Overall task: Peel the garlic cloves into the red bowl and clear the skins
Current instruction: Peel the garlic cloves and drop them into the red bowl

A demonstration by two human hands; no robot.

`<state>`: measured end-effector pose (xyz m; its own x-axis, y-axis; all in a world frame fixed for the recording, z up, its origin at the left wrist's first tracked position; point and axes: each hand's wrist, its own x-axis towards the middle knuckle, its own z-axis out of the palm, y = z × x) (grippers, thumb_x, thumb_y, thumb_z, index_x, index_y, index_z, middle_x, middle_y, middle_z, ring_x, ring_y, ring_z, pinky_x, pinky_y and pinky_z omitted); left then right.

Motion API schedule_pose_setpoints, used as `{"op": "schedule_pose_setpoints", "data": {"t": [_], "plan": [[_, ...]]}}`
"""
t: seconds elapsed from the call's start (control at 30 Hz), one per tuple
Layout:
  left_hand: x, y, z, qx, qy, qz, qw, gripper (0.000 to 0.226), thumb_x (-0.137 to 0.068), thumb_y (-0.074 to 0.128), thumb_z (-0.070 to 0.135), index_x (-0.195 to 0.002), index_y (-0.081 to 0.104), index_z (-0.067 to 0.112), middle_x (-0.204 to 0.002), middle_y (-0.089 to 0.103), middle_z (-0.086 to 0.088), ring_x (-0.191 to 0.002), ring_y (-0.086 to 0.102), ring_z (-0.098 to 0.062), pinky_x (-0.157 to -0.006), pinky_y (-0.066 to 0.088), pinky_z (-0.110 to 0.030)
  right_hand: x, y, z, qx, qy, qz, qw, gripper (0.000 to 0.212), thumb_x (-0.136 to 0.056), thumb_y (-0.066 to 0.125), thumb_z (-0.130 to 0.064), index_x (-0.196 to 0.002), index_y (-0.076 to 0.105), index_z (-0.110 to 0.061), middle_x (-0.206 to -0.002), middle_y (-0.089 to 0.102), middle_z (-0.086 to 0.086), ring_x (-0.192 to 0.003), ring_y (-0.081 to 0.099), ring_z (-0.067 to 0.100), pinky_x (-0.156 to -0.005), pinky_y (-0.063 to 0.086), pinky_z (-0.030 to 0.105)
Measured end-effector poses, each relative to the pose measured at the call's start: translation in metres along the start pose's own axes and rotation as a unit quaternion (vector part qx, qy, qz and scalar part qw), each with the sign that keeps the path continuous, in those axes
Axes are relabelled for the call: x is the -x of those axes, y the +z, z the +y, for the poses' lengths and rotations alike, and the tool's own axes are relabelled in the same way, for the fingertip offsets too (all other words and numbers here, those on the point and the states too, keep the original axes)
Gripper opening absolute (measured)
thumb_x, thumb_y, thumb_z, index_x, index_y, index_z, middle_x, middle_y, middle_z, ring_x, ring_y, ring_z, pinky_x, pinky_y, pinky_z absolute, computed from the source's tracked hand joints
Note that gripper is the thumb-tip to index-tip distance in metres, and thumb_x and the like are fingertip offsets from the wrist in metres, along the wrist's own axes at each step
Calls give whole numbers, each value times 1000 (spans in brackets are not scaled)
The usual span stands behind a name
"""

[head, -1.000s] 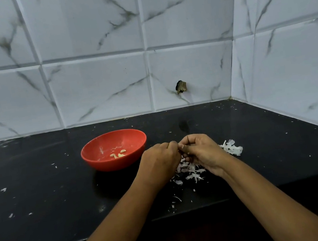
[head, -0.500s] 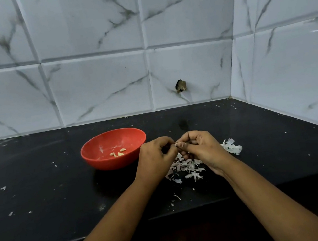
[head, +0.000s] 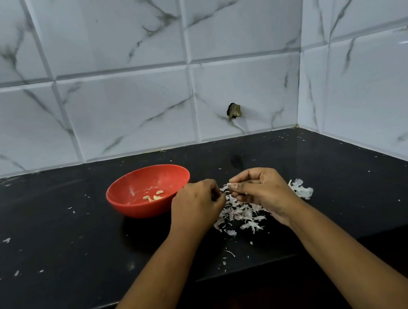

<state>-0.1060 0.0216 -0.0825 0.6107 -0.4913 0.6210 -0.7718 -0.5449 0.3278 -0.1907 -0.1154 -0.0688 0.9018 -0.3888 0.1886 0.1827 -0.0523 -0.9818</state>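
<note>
- Garlic first: three or so peeled cloves (head: pixel 154 196) sit at the bottom of the red bowl (head: pixel 137 209), hard to count exactly at this size, and the bowl is on the left part of the black counter (head: pixel 52 243)
- left hand (head: pixel 196 203) is just right of the bowl, fingers curled in tight and pinching at something small next to the right hand's fingertips. can't tell if it's the clove itself or only a bit of skin
- between the two hands a white papery bit (head: pixel 225 187) pokes out, so I'd guess a clove is mid-peel, but the clove itself is hidden
- right hand (head: pixel 261 190) is loosely curled, thumb and forefinger pinched on that same bit
- skins (head: pixel 241 215): one big heap under and between the hands, a smaller clump (head: pixel 301 190) just right of the right hand, plus loads of stray flecks, too many to count
- what could go wrong imo: the clove is small and probably slippery, so a hard tug could shoot it onto the counter or off the front edge
- also a wrist dragging through the heap would spread skins around, more to clear later, and some flecks already lie near the edge
</note>
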Motion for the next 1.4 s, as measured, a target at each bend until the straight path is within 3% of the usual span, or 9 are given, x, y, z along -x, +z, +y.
{"op": "schedule_pose_setpoints", "data": {"t": [0.2, 0.37, 0.5, 0.6, 0.77, 0.9, 1.03, 1.2, 1.4], "plan": [[0, 3, 2, 67, 42, -3, 997, 17, -90, 57, 22, -103, 67, 25, -84, 72, 4, -71, 66, -15, -64, 53, -35, 1, 1, -1, 4, -9, 5, 1000, 7, -81, 71, 2, -86, 70, -3, -75, 70, 12, -73, 65, 22, -66, 55, 23], [-2, 2, 3, 188, 14, 13, 982, 11, -87, 66, 17, -95, 71, 24, -84, 72, 11, -67, 62, 3, -65, 51, -19, 3, 1, -1, -3, -22, 6, 1000, 9, -80, 70, 4, -85, 70, -3, -73, 71, 9, -67, 67, 12, -60, 54, 17], [-2, 3, 1, 194, 17, 19, 981, 9, -86, 68, 15, -91, 73, 21, -75, 69, 10, -60, 59, 3, -59, 48, -18, 1, 1, 0, -11, -21, 4, 1000, 9, -82, 69, 4, -89, 70, -1, -78, 72, 12, -71, 67, 15, -65, 56, 20], [-2, 4, 0, 182, 22, 37, 982, 9, -86, 68, 17, -92, 73, 22, -77, 71, 9, -65, 62, -2, -62, 53, -26, 1, 1, 0, -22, -28, 1, 999, 10, -84, 67, 3, -91, 70, -2, -80, 71, 12, -73, 67, 15, -71, 58, 23], [-2, 3, 3, 177, 37, 59, 982, 6, -86, 68, 19, -89, 72, 22, -73, 70, 9, -58, 57, -1, -58, 49, -23, 0, 3, 1, -29, -47, 6, 998, 12, -84, 66, 2, -90, 70, -7, -76, 72, 6, -70, 67, 11, -66, 56, 20], [0, 4, 3, 134, 77, 72, 985, 10, -89, 64, 22, -95, 72, 19, -73, 70, 4, -55, 55, -5, -54, 48, -26, 1, 3, 0, -36, -50, 2, 998, 9, -86, 65, -3, -89, 71, -8, -78, 72, 4, -71, 66, 9, -68, 57, 22], [0, 6, 3, 33, 142, 126, 981, 30, -89, 46, 36, -93, 69, 18, -69, 69, 1, -56, 62, -18, -45, 49, -31, 1, 4, 1, -35, -38, -1, 999, 9, -88, 64, -8, -91, 72, -8, -81, 72, 4, -75, 66, 8, -66, 57, 22], [2, 9, 4, -75, 193, 147, 967, 22, -85, 47, 26, -83, 67, 16, -61, 64, 2, -47, 58, -18, -35, 40, -27, 1, 4, 1, -36, -20, 13, 999, 8, -88, 64, -8, -94, 69, -6, -80, 70, 6, -71, 65, 7, -62, 56, 20], [4, 4, 10, -145, 197, 143, 959, 22, -83, 46, 25, -73, 64, 18, -55, 60, 4, -42, 53, -14, -38, 25, -21, 0, 4, 4, -12, -45, 16, 999, 6, -89, 63, -7, -91, 69, -5, -74, 71, 3, -70, 67, 9, -68, 58, 23]]}}
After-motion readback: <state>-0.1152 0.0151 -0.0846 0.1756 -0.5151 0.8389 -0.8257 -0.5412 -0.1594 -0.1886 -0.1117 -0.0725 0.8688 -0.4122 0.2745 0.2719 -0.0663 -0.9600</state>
